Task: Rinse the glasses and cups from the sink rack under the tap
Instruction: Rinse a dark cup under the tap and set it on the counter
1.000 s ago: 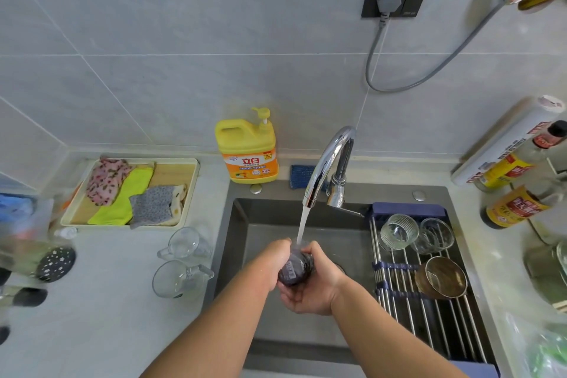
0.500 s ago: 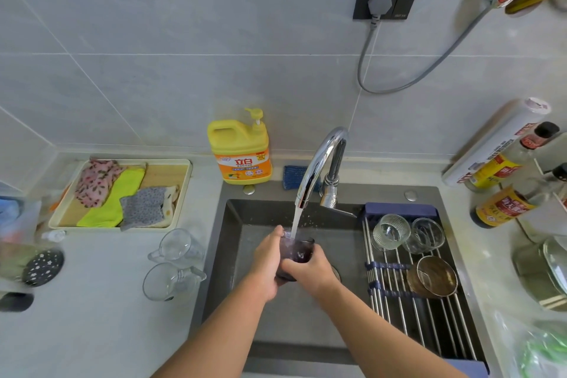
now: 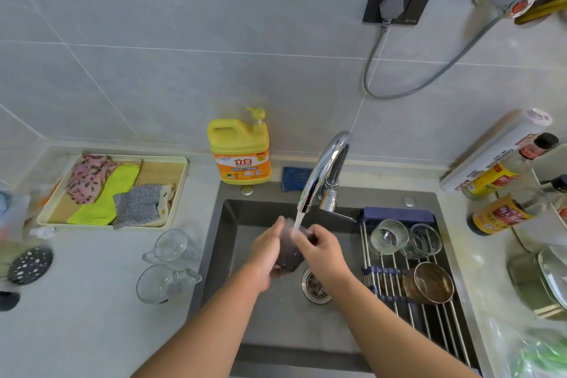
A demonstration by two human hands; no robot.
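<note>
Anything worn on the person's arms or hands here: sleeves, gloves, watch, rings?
Nothing worn shows. The left forearm and right forearm are bare to the frame edge, no sleeve in view. The left hand and right hand have no gloves; no watch, bracelet or ring is visible.

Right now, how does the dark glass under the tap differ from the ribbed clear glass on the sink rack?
Colour: the dark glass is purple-tinted; the ribbed clear glass is colourless.
Hold: the left hand and right hand both grip the dark glass; no hand touches the ribbed clear glass.
Place: the dark glass is in the stream from the tap; the ribbed clear glass lies on its side on the sink rack.
Both are see-through.
</note>
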